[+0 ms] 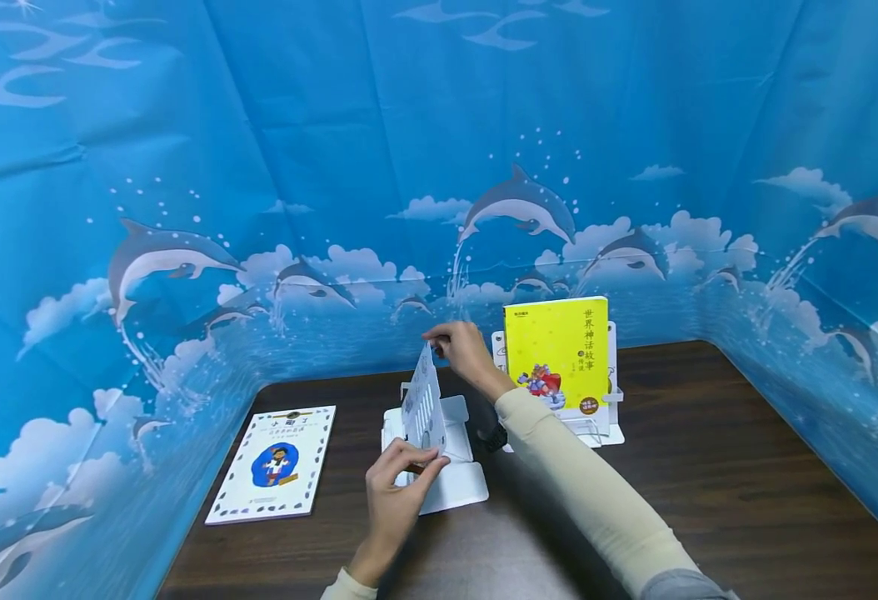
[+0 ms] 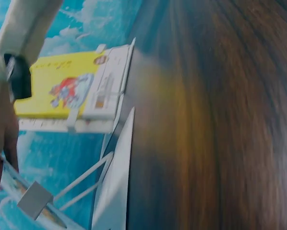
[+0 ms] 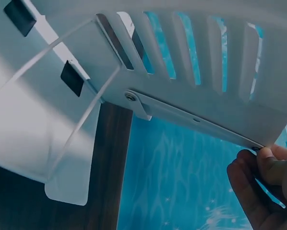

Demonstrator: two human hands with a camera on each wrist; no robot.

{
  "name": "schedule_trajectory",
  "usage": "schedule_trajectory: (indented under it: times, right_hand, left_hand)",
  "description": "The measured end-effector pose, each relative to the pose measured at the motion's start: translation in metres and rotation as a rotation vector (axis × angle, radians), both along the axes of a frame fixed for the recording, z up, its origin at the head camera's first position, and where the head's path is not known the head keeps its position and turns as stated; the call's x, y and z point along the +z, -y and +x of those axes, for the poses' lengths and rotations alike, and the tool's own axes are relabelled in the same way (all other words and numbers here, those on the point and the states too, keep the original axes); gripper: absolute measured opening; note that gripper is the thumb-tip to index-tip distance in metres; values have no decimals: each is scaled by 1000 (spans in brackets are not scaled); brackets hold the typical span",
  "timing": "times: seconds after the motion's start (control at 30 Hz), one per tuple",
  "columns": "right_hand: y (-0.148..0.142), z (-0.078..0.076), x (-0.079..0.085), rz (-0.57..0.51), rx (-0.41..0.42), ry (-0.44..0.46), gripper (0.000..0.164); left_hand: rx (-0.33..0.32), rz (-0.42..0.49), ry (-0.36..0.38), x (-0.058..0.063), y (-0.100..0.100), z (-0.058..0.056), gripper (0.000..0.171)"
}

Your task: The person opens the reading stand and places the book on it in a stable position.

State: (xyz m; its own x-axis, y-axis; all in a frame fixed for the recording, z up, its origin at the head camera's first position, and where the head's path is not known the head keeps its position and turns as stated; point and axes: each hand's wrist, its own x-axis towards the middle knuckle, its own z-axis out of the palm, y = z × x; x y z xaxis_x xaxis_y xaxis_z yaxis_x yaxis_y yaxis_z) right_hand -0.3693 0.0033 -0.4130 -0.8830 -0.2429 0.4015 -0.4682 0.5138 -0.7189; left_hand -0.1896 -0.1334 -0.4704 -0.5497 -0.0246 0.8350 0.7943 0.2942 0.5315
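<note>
A white metal book stand [image 1: 454, 490] stands near the middle of the table, its slotted back panel [image 1: 424, 408] raised on edge above the base. My left hand [image 1: 394, 498] pinches the panel's near lower corner between thumb and fingers. At the far upper corner, my right hand [image 1: 467, 354] pinches the panel edge. In the right wrist view, those fingertips [image 3: 266, 158] meet the edge at the end of a narrow riveted bar [image 3: 191, 119]. Thin wire supports [image 3: 88, 108] run from the panel toward the base, which carries dark pads [image 3: 72, 79].
Behind my right forearm, a yellow book [image 1: 559, 346] leans upright on a second white stand [image 1: 613, 435]. A white picture book [image 1: 270, 467] lies flat at the table's left. A blue dolphin-print curtain [image 1: 334, 208] surrounds the dark wooden table [image 1: 724, 467].
</note>
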Motion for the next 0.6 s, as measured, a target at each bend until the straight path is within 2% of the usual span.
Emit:
schedule_trajectory:
  times: [0.1, 0.33, 0.47, 0.6]
  right_hand:
    - [6, -1, 0, 16, 0, -1, 27]
    - [11, -1, 1, 50, 8, -18, 27]
    - [9, -1, 1, 62, 5, -16, 27]
    - [6, -1, 2, 95, 16, -7, 30]
  left_hand:
    - [40, 10, -9, 1, -11, 0, 22]
    - [104, 22, 50, 6, -25, 4, 20]
    - [95, 19, 51, 7, -25, 4, 20]
    - [54, -5, 29, 9, -21, 2, 18]
